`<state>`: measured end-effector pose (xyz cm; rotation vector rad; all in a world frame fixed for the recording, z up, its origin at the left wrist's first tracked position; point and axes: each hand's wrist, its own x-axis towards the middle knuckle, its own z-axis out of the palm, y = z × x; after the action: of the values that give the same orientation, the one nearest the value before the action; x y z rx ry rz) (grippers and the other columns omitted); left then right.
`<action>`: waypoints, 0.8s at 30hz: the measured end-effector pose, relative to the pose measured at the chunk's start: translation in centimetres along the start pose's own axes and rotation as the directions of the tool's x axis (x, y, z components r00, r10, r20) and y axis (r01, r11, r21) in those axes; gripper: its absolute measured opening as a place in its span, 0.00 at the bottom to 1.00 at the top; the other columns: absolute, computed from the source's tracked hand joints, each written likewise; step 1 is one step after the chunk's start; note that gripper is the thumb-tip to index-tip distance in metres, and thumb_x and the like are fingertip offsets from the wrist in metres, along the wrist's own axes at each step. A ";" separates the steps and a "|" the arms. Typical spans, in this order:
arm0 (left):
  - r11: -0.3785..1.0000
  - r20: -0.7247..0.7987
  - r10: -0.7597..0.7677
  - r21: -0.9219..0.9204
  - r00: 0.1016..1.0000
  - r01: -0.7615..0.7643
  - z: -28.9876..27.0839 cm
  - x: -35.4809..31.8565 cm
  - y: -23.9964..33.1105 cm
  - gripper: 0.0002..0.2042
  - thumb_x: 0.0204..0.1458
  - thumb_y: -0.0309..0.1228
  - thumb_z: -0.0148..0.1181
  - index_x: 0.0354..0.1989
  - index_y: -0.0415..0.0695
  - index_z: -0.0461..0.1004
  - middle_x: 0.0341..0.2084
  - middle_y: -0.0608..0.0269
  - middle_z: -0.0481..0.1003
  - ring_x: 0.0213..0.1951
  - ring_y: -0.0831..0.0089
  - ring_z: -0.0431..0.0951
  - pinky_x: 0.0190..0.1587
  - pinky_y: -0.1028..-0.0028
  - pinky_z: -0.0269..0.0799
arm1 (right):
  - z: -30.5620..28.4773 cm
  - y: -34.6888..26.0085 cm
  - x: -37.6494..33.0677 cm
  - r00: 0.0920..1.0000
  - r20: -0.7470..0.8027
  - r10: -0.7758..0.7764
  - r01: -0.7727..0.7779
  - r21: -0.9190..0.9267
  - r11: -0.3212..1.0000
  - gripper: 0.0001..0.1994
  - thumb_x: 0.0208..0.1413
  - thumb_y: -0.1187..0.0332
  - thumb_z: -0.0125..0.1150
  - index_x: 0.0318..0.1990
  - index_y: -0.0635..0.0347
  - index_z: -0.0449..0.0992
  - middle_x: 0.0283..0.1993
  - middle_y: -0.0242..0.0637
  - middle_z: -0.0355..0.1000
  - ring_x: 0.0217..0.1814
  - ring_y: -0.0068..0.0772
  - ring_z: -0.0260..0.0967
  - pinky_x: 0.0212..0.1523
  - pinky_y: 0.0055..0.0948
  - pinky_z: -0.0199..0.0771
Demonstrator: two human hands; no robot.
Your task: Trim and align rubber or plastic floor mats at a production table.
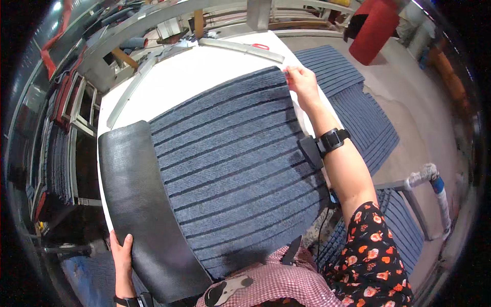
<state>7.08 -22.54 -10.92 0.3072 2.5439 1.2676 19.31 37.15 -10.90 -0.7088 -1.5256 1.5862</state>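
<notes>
A blue-grey ribbed carpet mat (pixel 230 163) with dark stripes lies over the white table. Along its left side a band is turned over, showing the smooth black backing (pixel 138 189). At the near left edge of that band rests my left hand (pixel 121 251), thumb and finger spread apart; its other fingers are hidden. My right arm reaches to the mat's far right corner, where my right hand (pixel 302 84) is closed in a pinch at the edge. A dark flat piece (pixel 311 152) sits by the mat's right edge, beside my wrist strap.
Metal bars (pixel 240 49) lie on the white tabletop (pixel 179 77), with red-handled scissors (pixel 261 46) behind. More striped mats (pixel 332 66) lie on the floor at right. A red roll (pixel 374 36) stands beyond. A wrapped pipe frame (pixel 442 204) is at right; stacked mats (pixel 59 158) fill a left rack.
</notes>
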 end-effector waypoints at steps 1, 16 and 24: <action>1.000 -0.007 0.008 0.024 1.000 -0.008 -0.2 0.0 -0.3 0.27 0.48 0.29 0.56 0.56 0.33 0.56 0.50 0.51 0.64 0.52 0.64 0.63 0.56 0.70 0.55 | 0.2 -0.7 -0.7 1.000 0.019 -0.013 0.013 0.012 1.000 0.12 0.53 0.63 0.54 0.31 0.64 0.75 0.23 0.27 0.67 0.23 0.15 0.61 0.26 0.16 0.62; 1.000 -0.014 -0.007 -0.025 1.000 0.006 1.0 -0.6 1.9 0.25 0.48 0.30 0.57 0.54 0.33 0.58 0.48 0.52 0.66 0.49 0.66 0.66 0.53 0.72 0.59 | 1.6 0.1 -5.0 0.954 0.018 -0.299 0.297 -0.193 0.935 0.11 0.52 0.65 0.58 0.28 0.67 0.73 0.21 0.28 0.67 0.25 0.17 0.61 0.29 0.20 0.62; 0.980 -0.104 0.011 0.197 0.995 0.010 0.5 -0.9 2.7 0.27 0.47 0.31 0.59 0.55 0.34 0.59 0.50 0.52 0.65 0.52 0.65 0.65 0.54 0.70 0.58 | 2.0 6.2 0.4 0.886 -0.425 -0.186 0.146 -0.125 0.981 0.10 0.50 0.68 0.55 0.28 0.69 0.74 0.26 0.33 0.71 0.29 0.23 0.63 0.32 0.26 0.64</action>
<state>8.26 -20.84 -8.88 0.2895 2.7652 1.0575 16.40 36.74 -16.77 -0.8896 -1.2885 1.1400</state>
